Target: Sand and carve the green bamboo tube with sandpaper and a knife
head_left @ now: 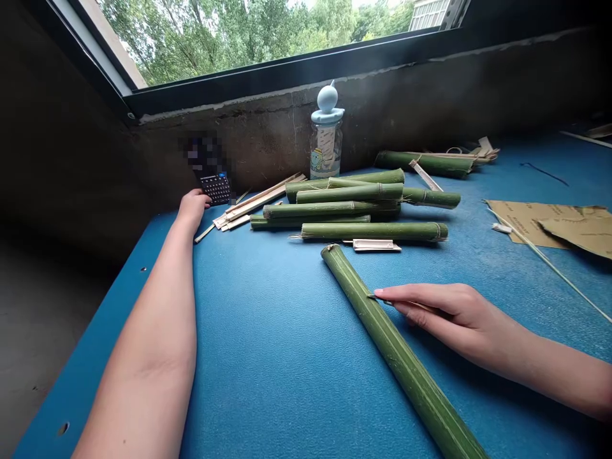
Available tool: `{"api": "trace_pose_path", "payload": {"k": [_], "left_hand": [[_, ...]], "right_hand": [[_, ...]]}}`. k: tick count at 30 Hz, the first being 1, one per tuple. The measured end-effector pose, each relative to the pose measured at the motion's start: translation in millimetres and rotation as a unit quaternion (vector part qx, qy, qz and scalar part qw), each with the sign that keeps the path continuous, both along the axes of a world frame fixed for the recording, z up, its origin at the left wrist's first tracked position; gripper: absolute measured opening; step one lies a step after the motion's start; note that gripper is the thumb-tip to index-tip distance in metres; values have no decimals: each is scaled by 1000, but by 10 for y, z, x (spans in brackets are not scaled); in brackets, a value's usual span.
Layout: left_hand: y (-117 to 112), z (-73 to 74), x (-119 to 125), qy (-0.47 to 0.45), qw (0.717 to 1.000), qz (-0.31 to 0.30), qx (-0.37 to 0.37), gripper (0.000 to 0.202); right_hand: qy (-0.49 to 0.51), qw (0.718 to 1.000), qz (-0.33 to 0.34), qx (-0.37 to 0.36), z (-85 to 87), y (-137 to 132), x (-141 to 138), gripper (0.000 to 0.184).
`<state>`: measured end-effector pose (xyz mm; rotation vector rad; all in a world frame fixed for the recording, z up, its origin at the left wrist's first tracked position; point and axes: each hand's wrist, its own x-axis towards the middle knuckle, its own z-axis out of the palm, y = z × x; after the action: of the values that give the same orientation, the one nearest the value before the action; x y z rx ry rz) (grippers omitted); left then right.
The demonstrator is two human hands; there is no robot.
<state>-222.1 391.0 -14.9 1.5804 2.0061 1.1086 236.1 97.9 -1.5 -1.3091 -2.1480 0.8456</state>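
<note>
Bamboo tube (402,357), long and green, lies slantwise across the blue table (258,357), its near end running out of view at the bottom! And look at the right hand (459,315): thumb and fingers drawn together at the tips, pinching a small thin blade-like piece (381,300), mostly hidden, right up against the tube near its far end. Meanwhile, stretched well out at the far left, the left hand (192,205) is at the lower left edge of a phone (216,189), keyboard showing, upper part blurred; how firmly those fingers close, I cannot tell. Beyond the tube, a pile of shorter bamboo pieces (354,193), with pale split strips (258,203) to their left and a clear bottle (327,137) with a light blue lid just behind. Out on the right, torn brown paper (530,220) rests on the table
</note>
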Motion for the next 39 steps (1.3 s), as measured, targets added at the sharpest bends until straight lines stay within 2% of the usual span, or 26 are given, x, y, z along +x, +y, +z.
{"api": "trace_pose_path", "payload": {"k": [9, 18, 27, 31, 36, 39], "left_hand": [[-73, 13, 64, 30, 999, -23, 9, 28], [-97, 19, 91, 51, 999, -4, 13, 33], [-81, 26, 64, 56, 998, -1, 4, 28], [-88, 20, 70, 56, 998, 1, 9, 30], [-59, 7, 59, 43, 999, -9, 3, 27], [-24, -7, 43, 37, 999, -4, 1, 25]], "right_hand": [[9, 1000, -2, 6, -3, 1, -5, 33], [8, 1000, 1, 6, 10, 1, -9, 32], [7, 1000, 1, 9, -6, 5, -10, 33], [-13, 1000, 8, 17, 12, -13, 6, 33], [-75, 995, 55, 43, 108, -158, 53, 35], [-105, 993, 42, 44, 130, -195, 59, 36]]}}
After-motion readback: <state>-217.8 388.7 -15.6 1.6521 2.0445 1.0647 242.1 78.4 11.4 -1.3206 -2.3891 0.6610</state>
